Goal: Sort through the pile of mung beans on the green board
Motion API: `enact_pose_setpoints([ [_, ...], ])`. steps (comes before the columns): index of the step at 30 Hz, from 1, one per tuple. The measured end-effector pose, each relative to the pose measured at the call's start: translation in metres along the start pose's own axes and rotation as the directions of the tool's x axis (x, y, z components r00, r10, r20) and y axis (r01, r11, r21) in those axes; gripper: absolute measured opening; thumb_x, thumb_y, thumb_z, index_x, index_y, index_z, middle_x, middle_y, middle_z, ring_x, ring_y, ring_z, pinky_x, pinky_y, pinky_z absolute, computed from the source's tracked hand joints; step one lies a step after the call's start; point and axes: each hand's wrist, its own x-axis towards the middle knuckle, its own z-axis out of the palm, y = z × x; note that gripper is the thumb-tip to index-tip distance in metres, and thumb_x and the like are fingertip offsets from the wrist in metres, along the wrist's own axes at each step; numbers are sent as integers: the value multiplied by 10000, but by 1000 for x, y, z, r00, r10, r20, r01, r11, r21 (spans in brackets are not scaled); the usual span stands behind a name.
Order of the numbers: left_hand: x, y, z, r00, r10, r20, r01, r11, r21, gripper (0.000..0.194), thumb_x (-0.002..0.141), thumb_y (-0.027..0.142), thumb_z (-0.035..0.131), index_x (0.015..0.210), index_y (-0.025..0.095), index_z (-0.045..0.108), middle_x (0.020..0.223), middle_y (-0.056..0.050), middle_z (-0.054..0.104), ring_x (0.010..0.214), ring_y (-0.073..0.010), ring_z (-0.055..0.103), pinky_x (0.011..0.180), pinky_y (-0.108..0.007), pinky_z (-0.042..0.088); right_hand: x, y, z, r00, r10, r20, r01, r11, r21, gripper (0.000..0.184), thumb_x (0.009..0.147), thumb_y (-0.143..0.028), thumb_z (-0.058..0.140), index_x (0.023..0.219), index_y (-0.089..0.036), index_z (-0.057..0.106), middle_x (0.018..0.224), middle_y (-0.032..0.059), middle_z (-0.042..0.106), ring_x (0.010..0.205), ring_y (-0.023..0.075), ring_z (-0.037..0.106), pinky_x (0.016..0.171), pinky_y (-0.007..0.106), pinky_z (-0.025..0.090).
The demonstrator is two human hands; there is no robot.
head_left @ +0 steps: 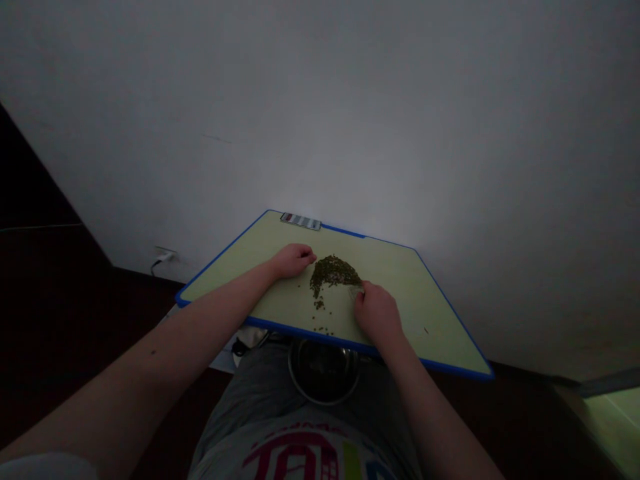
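A heap of small dark green beans [334, 268] lies on a pale tabletop [400, 267] with a blue rim. Several loose beans trail from the heap toward the near edge. My left hand [294, 260] rests at the heap's left side, fingers curled and thumb and forefinger pinched together; what they hold, if anything, is too small to make out. On the heap's right side, my right hand [379, 310] is closed on a small, pale, flat piece [355, 291], whose edge touches or nearly touches the beans. Its exact kind is unclear in the dim light.
A metal bowl [324, 373] sits in my lap, partly under the table's near edge. A remote-like flat object [301, 221] lies at the back edge, by the white wall [350, 120]. A plug [165, 256] is in a wall socket at left.
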Motion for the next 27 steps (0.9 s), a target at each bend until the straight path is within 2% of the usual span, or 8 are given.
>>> enact_pose_setpoints([
  [5, 0, 0, 0, 1000, -1, -1, 1, 1000, -4, 337, 770, 402, 404, 685, 148, 609, 561, -5, 526, 566, -118, 437, 547, -242, 303, 2, 16, 0, 999, 45, 4, -45, 999, -19, 266, 845, -203, 359, 992, -117, 563, 903, 138, 612, 840, 210, 566, 739, 304, 383],
  [9, 0, -1, 0, 1000, 6, 6, -6, 1000, -7, 337, 771, 401, 403, 694, 145, 608, 551, 0, 514, 554, -113, 429, 536, -239, 295, 2, 23, 2, 999, 13, -31, -13, 1000, -7, 307, 849, -206, 363, 1085, -119, 539, 980, 137, 611, 884, 207, 564, 773, 301, 382],
  [14, 0, -2, 1, 1000, 5, -5, -5, 1000, -15, 335, 769, 406, 407, 689, 146, 604, 552, 1, 517, 541, -107, 426, 523, -235, 290, -1, 21, 4, 996, -89, -33, 91, 992, 86, 348, 851, -209, 369, 1162, -141, 508, 1095, 103, 585, 974, 191, 536, 846, 284, 370],
  [20, 1, -3, 2, 1000, 5, -9, -5, 1000, -19, 336, 768, 415, 410, 673, 152, 595, 549, 2, 515, 549, -111, 432, 525, -237, 295, 2, 11, 3, 983, -182, -7, 179, 955, 237, 337, 830, -171, 389, 1140, -145, 519, 1117, 86, 574, 1030, 164, 501, 890, 273, 348],
  [27, 1, -1, 2, 1000, 12, -8, -12, 1000, -2, 337, 772, 409, 407, 674, 150, 600, 550, 0, 516, 542, -109, 423, 524, -236, 287, -2, 5, -4, 950, -311, 38, 279, 895, 349, 303, 810, -162, 419, 1084, -159, 547, 1044, 70, 590, 950, 140, 515, 858, 263, 359],
])
